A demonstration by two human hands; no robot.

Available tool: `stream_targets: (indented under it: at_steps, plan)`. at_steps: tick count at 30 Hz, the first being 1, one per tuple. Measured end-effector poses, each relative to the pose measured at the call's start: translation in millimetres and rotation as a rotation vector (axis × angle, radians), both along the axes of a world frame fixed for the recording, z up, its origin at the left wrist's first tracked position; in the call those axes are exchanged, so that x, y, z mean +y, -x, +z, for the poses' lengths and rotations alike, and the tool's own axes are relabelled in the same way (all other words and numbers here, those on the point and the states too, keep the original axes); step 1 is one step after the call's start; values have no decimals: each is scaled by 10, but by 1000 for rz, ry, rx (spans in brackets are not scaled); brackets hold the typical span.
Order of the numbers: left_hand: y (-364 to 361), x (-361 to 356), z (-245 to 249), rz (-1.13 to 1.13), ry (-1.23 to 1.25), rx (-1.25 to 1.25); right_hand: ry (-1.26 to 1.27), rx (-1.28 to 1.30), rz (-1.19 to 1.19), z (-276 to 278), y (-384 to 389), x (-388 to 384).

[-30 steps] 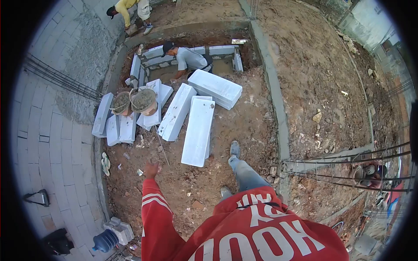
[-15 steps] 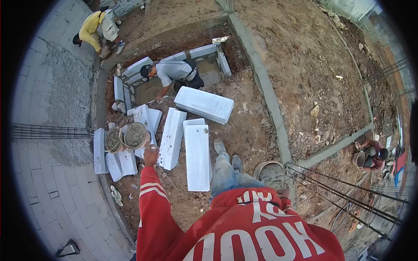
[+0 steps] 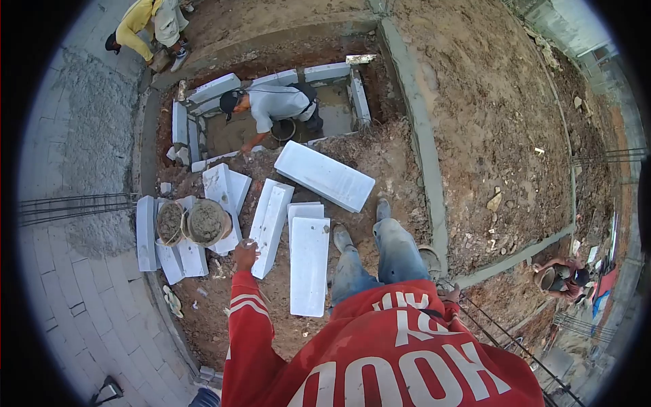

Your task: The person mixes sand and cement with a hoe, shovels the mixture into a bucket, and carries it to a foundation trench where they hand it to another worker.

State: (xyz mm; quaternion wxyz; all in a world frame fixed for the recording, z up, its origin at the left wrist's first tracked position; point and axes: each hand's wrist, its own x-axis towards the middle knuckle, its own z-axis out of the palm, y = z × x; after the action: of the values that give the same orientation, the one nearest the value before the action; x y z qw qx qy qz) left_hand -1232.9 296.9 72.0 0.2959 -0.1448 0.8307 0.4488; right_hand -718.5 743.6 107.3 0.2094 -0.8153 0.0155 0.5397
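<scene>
My left hand (image 3: 245,256) is held out in front, fingers loosely curled and apart. It overlaps the ground beside a long white block (image 3: 272,220) and hangs short of two mortar-filled buckets (image 3: 208,222). Low at my side, my right hand (image 3: 448,294) is closed at the handle of a bucket (image 3: 428,258), which is mostly hidden behind my right leg. White blocks (image 3: 310,266) lie in front of my feet, and another white block (image 3: 324,176) lies crosswise beyond them.
A co-worker (image 3: 277,108) bends inside a block-lined pit (image 3: 361,98). Another person in yellow (image 3: 139,30) stoops at upper left; a third (image 3: 564,277) crouches at right. A concrete beam (image 3: 424,149) crosses the soil. Rebar (image 3: 502,342) lies to my right.
My right leg has stepped forward. The bucket at my right has moved forward with me and slid behind the leg. My left hand has drawn back from the mortar buckets.
</scene>
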Motion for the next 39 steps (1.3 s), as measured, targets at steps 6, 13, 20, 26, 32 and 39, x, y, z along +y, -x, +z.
stream_targets:
  at_steps: [6,13,20,26,32,39]
  plan:
    - [-492,267,-75,175,6,-70,181,217,101,-1177,-72,1123]
    - [-1331,1074,372,368,100,-203,-21,134,217,-855,1518,1640]
    - [-2216,1212,337,213,110,-291,-220,88,878,-1661,2467,2486]
    - [-2559,1240,469,236,220,-330,-502,-84,1517,-2120,2972,2810]
    - [-2960,1303,758,393,198,-446,-385,-71,1954,-2472,3715,2992]
    - [-3734,1309,1223,610,297,-710,-343,-208,2135,-3301,3564,2818]
